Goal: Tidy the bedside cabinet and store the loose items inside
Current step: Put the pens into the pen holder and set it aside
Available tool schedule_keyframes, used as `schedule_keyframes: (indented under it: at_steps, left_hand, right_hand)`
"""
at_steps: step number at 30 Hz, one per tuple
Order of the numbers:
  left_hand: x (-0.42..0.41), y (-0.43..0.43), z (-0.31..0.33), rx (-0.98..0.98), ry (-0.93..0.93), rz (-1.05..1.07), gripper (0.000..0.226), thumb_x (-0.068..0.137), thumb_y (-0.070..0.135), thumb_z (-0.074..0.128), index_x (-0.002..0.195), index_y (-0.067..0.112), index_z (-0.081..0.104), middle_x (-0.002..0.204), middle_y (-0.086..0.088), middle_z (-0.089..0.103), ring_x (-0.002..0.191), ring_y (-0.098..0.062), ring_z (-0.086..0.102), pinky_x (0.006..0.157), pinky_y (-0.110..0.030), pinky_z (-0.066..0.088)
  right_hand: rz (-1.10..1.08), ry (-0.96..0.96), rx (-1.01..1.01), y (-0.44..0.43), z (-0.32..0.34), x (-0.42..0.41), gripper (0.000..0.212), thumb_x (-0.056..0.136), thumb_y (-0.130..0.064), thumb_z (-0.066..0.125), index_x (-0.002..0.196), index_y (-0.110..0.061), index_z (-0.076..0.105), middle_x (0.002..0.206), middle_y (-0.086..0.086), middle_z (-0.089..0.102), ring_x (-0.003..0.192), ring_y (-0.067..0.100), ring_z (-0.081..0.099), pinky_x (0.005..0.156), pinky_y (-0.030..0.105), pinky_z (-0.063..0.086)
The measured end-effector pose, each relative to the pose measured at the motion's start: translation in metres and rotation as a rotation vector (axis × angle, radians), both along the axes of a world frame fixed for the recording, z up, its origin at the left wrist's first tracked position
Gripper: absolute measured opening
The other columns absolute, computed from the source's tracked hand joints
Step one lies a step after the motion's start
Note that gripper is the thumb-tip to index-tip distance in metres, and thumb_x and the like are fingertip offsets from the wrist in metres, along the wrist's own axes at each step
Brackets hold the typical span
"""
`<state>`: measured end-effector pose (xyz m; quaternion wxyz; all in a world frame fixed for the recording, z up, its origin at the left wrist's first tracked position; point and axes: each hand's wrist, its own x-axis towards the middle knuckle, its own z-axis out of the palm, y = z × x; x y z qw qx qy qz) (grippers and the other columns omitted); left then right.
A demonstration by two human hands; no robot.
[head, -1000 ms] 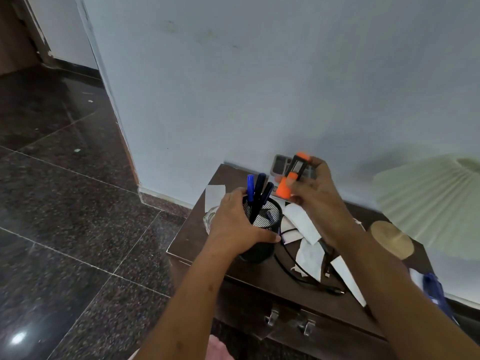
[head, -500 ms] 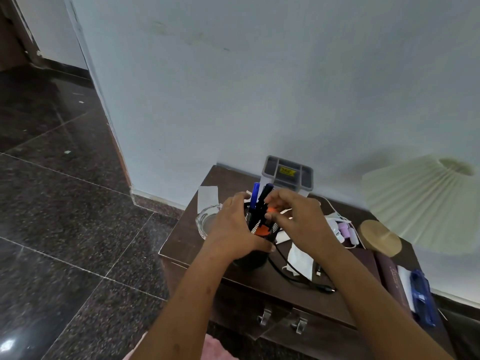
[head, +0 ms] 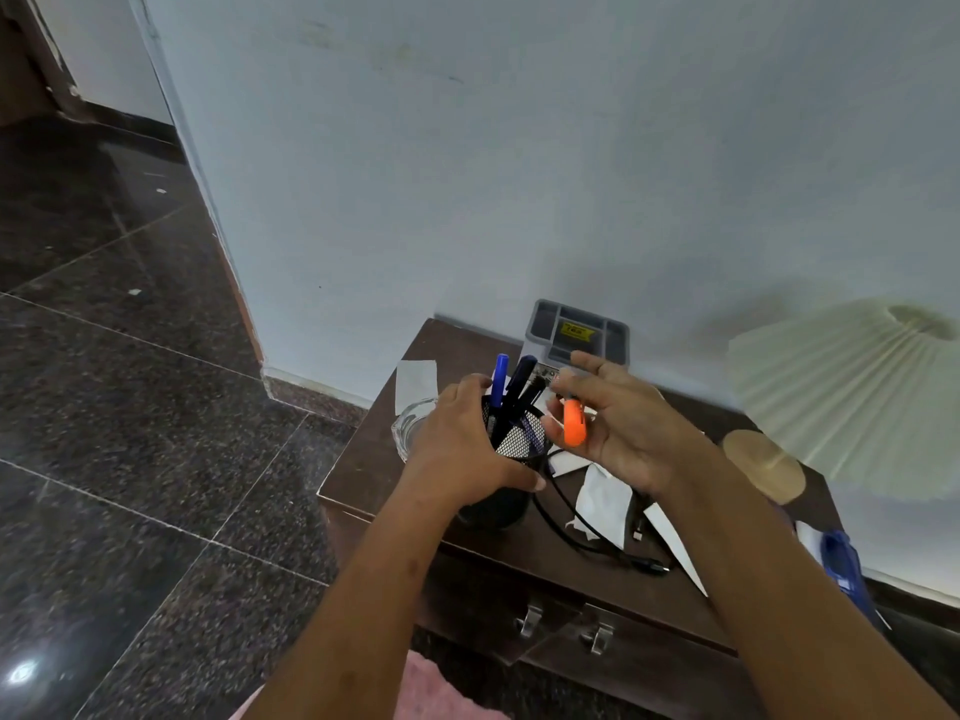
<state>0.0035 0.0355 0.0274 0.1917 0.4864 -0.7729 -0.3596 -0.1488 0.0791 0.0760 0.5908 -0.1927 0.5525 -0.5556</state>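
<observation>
Dark speckled stone floor [head: 130, 407] fills the left side, meeting a pale wall [head: 519, 174] at a corner. Against that wall stands the brown wooden bedside cabinet [head: 363, 475], two metal drawer handles [head: 561, 623] showing on its front.

On the cabinet's left part: a white paper slip [head: 415, 379] lying flat near the back, and a clear glass dish [head: 410, 428] just in front of it, partly hidden behind the left hand [head: 462, 449]. That hand is wrapped around the black mesh pen holder [head: 511, 459], fingers closed on its near side, thumb across the front. The holder stands upright near the front-left edge of the top, with a blue pen [head: 500, 379] and dark markers [head: 522, 392] sticking up out of it.

Just right of the holder's rim, the right hand [head: 623, 433] hovers with fingers spread. An orange marker cap [head: 574, 429] sits against its palm side, close to the thumb; whether it is pinched or merely resting there cannot be told.

Behind the hands, a grey compartment tray [head: 579, 332] with a yellow label stands against the wall. Under the right forearm lie crumpled white papers [head: 602, 504] and a black cable [head: 597, 548] looping toward the front edge. Further right: round wooden lamp base [head: 763, 465], pleated cream lampshade [head: 852, 402], and a blue object [head: 844, 569] at the cabinet's right end, blurred.
</observation>
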Motion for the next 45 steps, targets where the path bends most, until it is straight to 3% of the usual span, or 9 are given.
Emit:
schedule_keyframes:
  at_steps: [4,11,14,18,24,30,34,38,45]
  left_hand:
    - [0.000,0.000,0.000,0.012,-0.003,0.003,0.109,0.047,0.044,0.088,0.138,0.024,0.033,0.137,0.004,0.042,0.121,-0.016,0.045,0.099,-0.035,0.040]
    - [-0.001,-0.003,-0.002,0.028,-0.029,-0.017,0.108,0.050,0.041,0.089,0.139,0.023,0.031,0.139,0.003,0.040,0.124,-0.017,0.041,0.101,-0.033,0.038]
    - [-0.001,-0.002,-0.002,0.019,-0.028,-0.042,0.107,0.049,0.041,0.089,0.138,0.023,0.032,0.137,0.003,0.041,0.124,-0.017,0.042,0.101,-0.034,0.039]
    - [-0.001,-0.001,-0.002,0.004,0.005,-0.089,0.105,0.046,0.039,0.089,0.135,0.025,0.035,0.133,0.005,0.043,0.119,-0.015,0.045,0.096,-0.030,0.041]
    - [-0.001,-0.001,-0.001,-0.013,-0.003,-0.110,0.104,0.047,0.038,0.089,0.135,0.025,0.035,0.132,0.005,0.043,0.118,-0.015,0.045,0.099,-0.033,0.042]
    - [0.005,-0.006,-0.001,-0.024,0.040,0.001,0.101,0.047,0.039,0.090,0.132,0.023,0.038,0.129,0.004,0.044,0.111,-0.012,0.044,0.092,-0.027,0.036]
    - [0.012,-0.013,0.000,-0.068,0.159,0.166,0.091,0.047,0.040,0.089,0.124,0.025,0.043,0.111,0.008,0.042,0.101,-0.009,0.040,0.087,-0.025,0.034]
    - [0.019,-0.020,0.002,-0.135,0.283,0.346,0.093,0.047,0.041,0.089,0.125,0.023,0.042,0.110,0.010,0.040,0.103,-0.009,0.040,0.087,-0.027,0.035]
    - [0.019,-0.023,0.001,-0.152,0.322,0.424,0.097,0.050,0.038,0.089,0.131,0.017,0.041,0.128,-0.004,0.047,0.117,-0.019,0.044,0.090,-0.028,0.034]
  right_hand:
    - [0.264,0.372,-0.017,0.005,0.009,-0.003,0.082,0.079,0.007,0.065,0.144,-0.030,0.030,0.125,0.011,0.052,0.095,0.018,0.064,0.083,0.031,0.054]
    - [0.433,1.082,-0.065,0.007,0.022,0.004,0.015,0.076,-0.017,0.074,0.087,-0.027,0.073,0.092,-0.010,0.067,0.086,0.007,0.063,0.072,0.021,0.049]
    - [0.507,1.314,0.000,0.006,0.018,0.014,0.025,0.074,-0.022,0.076,0.098,-0.026,0.072,0.087,-0.010,0.066,0.072,0.004,0.061,0.065,0.020,0.052]
    - [0.512,1.604,0.058,0.004,0.002,0.023,0.026,0.073,-0.032,0.075,0.096,-0.031,0.063,0.098,-0.010,0.057,0.088,0.010,0.052,0.072,0.026,0.040]
    - [0.401,1.557,0.013,0.000,-0.006,0.016,0.017,0.076,-0.019,0.072,0.082,-0.025,0.058,0.088,-0.003,0.065,0.083,0.015,0.061,0.074,0.029,0.049]
    - [0.173,1.526,-0.025,-0.001,-0.009,-0.005,0.013,0.081,-0.026,0.068,0.080,-0.027,0.055,0.065,-0.013,0.055,0.066,0.008,0.055,0.056,0.020,0.036]
    - [0.068,1.307,0.032,-0.001,-0.014,-0.029,0.007,0.084,-0.024,0.066,0.085,-0.026,0.059,0.078,-0.004,0.067,0.076,0.015,0.063,0.075,0.032,0.052]
    - [0.018,1.178,0.134,0.003,-0.028,-0.050,0.006,0.086,-0.021,0.064,0.091,-0.019,0.063,0.085,0.004,0.069,0.075,0.019,0.064,0.071,0.033,0.052]
    - [0.276,1.356,0.284,-0.004,-0.066,-0.063,0.036,0.083,-0.020,0.067,0.118,-0.019,0.058,0.114,0.006,0.063,0.102,0.020,0.058,0.086,0.030,0.046]
